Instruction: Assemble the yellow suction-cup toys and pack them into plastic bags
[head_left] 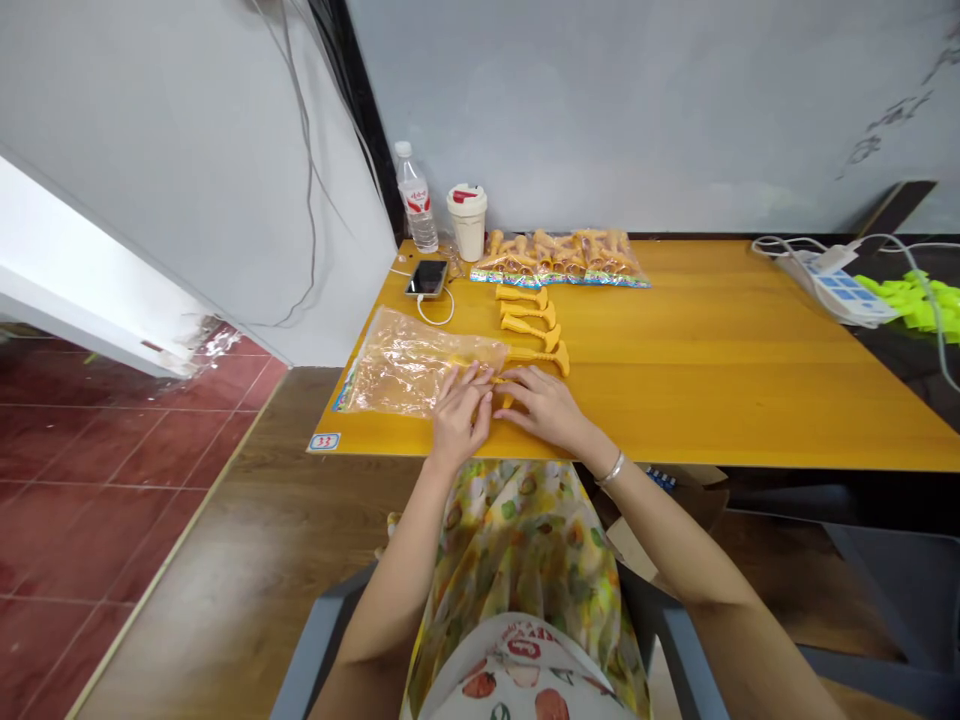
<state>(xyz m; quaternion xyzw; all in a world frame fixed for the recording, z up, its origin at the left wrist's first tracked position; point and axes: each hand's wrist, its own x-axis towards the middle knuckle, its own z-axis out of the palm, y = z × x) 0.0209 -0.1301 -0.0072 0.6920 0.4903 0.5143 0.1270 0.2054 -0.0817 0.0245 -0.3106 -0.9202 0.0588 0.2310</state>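
Note:
A clear plastic bag [405, 365] with a printed strip lies flat near the table's left front. My left hand [459, 412] is at its right end, fingers closed on the plastic. Just beside it, my right hand [547, 408] has its fingers curled down over a yellow plastic piece [508, 400], shaped like a toy hammer and mostly hidden by the fingers. Another yellow toy hammer [551, 356] lies right behind the right hand, its handle reaching to the bag's mouth. Beyond it, several similar toy hammers [529, 326] form a row.
Filled bags of yellow pieces [562, 258] lie along the back. A water bottle [417, 200], a lidded cup [469, 222] and a phone [427, 278] with a white cable stand or lie at the back left. A power strip [836, 285] sits at the right edge.

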